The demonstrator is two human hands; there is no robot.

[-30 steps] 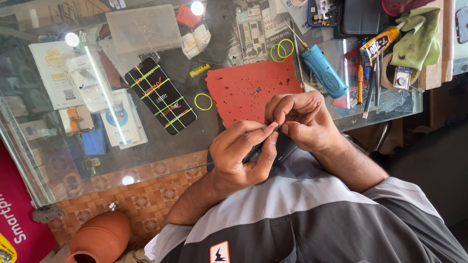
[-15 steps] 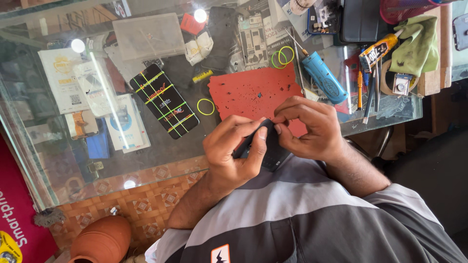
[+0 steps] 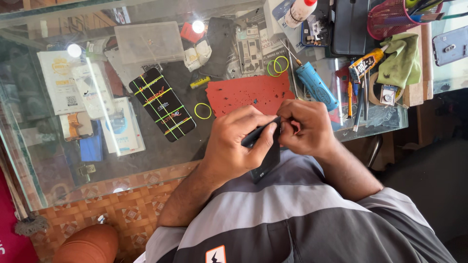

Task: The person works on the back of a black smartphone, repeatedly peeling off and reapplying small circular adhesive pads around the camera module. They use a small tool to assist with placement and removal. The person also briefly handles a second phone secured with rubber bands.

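Both hands have drawn back from the red mat toward the body since the earlier frames, and the dark phone now hangs further past the table edge.

Head view:
- Left hand (image 3: pixel 239 143): fingers curled shut around the upper part of a dark phone (image 3: pixel 265 158); thumb lies along its front edge.
- Right hand (image 3: pixel 304 127): fingertips pinched together at the phone's top corner. Whether they hold a small part or tool cannot be told.
- Dark phone: held edge-on, tilted, above the person's lap and the grey striped shirt (image 3: pixel 292 219), just off the near edge of the glass table (image 3: pixel 58 180). It does not touch the table.
- Red mat (image 3: pixel 248 92): lies flat just beyond the knuckles, apart from both hands.
- Banded phone (image 3: pixel 162 104), wrapped in yellow rubber bands, lies left of the mat; a loose yellow band (image 3: pixel 203 110) sits between them.
- Blue screwdriver (image 3: pixel 314 85) lies just beside the mat's right edge, near the right hand.
- Clear plastic box (image 3: pixel 148 43) sits at the far side of the table.
- Open room: bare glass between the banded phone and the near table edge; the far and right zones are crowded with tools.
- Clay pot (image 3: pixel 85 243) stands on the floor under the left corner.
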